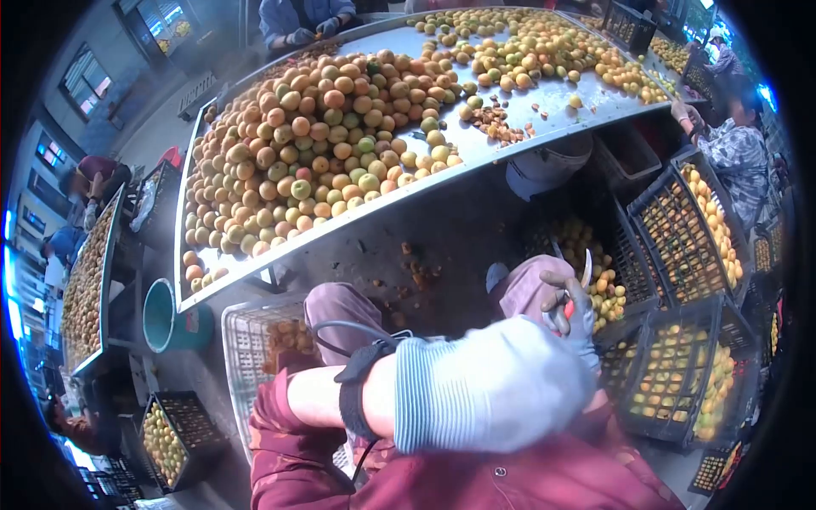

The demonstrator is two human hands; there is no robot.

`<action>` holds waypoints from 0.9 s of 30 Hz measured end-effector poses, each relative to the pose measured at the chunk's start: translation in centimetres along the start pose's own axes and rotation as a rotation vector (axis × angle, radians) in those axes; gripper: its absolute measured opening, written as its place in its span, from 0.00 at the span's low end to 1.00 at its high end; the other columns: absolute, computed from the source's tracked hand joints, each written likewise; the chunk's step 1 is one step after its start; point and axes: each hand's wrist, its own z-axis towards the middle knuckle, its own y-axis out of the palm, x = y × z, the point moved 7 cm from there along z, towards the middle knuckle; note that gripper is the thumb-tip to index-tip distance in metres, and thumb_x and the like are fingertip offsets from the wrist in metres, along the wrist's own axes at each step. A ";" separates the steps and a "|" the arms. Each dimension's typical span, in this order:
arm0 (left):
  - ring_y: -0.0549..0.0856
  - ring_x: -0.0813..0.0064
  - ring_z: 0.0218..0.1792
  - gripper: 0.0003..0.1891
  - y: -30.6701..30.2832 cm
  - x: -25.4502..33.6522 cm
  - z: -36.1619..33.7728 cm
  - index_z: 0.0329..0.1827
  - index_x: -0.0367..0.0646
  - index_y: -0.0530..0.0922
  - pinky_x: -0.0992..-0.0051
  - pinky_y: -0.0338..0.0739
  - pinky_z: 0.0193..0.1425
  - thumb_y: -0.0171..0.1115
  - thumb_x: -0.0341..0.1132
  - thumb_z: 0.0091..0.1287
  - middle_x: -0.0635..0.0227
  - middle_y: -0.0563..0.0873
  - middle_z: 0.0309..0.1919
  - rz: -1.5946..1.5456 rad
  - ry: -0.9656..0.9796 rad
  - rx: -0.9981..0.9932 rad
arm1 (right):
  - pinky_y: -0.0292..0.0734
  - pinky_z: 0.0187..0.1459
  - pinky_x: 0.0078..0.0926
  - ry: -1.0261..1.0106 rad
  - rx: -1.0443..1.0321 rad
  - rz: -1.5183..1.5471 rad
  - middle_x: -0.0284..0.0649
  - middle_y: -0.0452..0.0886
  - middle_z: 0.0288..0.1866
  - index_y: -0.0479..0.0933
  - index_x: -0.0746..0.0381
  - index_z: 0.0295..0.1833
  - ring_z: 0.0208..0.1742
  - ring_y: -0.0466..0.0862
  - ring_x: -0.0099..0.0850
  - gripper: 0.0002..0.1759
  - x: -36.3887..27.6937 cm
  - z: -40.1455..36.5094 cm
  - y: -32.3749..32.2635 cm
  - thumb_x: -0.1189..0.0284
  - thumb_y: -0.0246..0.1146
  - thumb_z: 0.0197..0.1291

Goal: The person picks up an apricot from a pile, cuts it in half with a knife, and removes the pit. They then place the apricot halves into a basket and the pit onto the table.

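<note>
My left hand (pixel 501 387), in a white knit glove, reaches across my lap toward the right. It is blurred, its fingers are hidden, and a black strap (pixel 353 395) with a cable wraps the wrist. Just beyond it my right hand (pixel 568 313), in a grey glove, grips a small knife (pixel 586 270) with its pale blade pointing up. Both hands hover over my knees, beside a black crate of apricots (pixel 599 280). Whether the left hand holds any fruit is not visible.
A long metal table (pixel 544 102) ahead carries heaps of orange and green apricots (pixel 314 144) and a patch of pits. Black crates of fruit (pixel 688 229) stand at the right, a white basket (pixel 246 348) and a teal bucket (pixel 161 319) at the left. Other people work around the tables.
</note>
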 end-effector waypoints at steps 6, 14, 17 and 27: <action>0.88 0.59 0.37 0.18 -1.9 -13.1 -7.0 0.61 0.50 0.79 0.66 0.82 0.41 0.54 0.41 0.71 0.57 0.88 0.36 -0.063 -0.588 0.167 | 0.56 0.16 0.14 -0.040 -0.019 -0.119 0.38 0.82 0.23 0.76 0.73 0.56 0.09 0.58 0.14 0.27 -0.8 0.1 0.6 0.61 0.42 0.75; 0.88 0.61 0.42 0.14 -5.7 -23.3 -22.4 0.52 0.50 0.86 0.68 0.80 0.48 0.60 0.43 0.68 0.58 0.89 0.41 0.125 -1.233 0.558 | 0.56 0.16 0.13 0.017 0.079 -0.083 0.37 0.79 0.20 0.77 0.71 0.55 0.09 0.58 0.14 0.26 0.2 0.5 0.3 0.62 0.41 0.75; 0.86 0.56 0.46 0.15 -7.2 -28.9 -30.3 0.51 0.50 0.85 0.63 0.79 0.48 0.59 0.44 0.68 0.57 0.88 0.41 0.421 -1.249 0.713 | 0.57 0.15 0.13 -0.015 0.068 -0.180 0.38 0.79 0.19 0.77 0.72 0.53 0.08 0.59 0.14 0.25 -0.3 0.9 0.8 0.63 0.40 0.75; 0.83 0.56 0.51 0.20 -7.9 -39.4 -35.2 0.58 0.54 0.81 0.62 0.78 0.56 0.59 0.34 0.61 0.57 0.84 0.50 0.763 -1.464 0.615 | 0.57 0.14 0.14 0.021 0.061 -0.079 0.38 0.79 0.18 0.77 0.74 0.52 0.08 0.59 0.15 0.29 0.5 1.6 0.0 0.59 0.41 0.76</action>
